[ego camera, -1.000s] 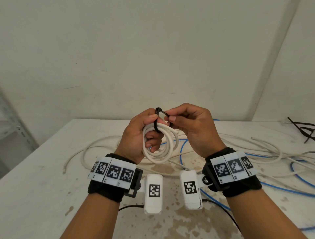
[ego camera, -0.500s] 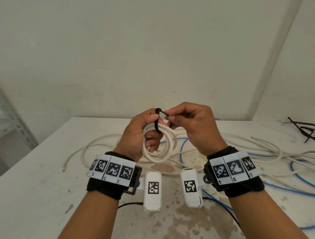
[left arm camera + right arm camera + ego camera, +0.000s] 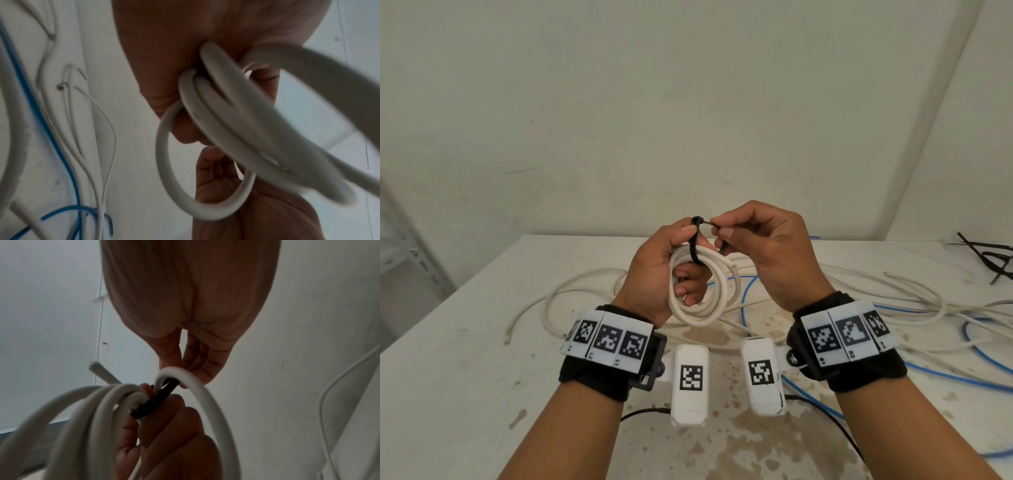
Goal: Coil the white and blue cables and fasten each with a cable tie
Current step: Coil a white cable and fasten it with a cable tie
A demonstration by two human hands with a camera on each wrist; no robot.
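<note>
White cable coil [image 3: 702, 291] is gripped by the left hand [image 3: 654, 270], fingers curled through its loops, held above the middle of the tabletop [image 3: 465, 359]. Black cable tie [image 3: 697, 240] is wrapped over the coil's top, its tail pinched by the right hand [image 3: 767, 253]. Loose blue cable [image 3: 941, 375] is left toward the tabletop's right edge; spare ties [image 3: 993, 260] are seen at the far right corner.

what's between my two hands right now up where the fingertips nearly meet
In the head view, the black cable tie spans it: looped over the white cable coil held by the left hand, tail pinched by the right hand.
</note>
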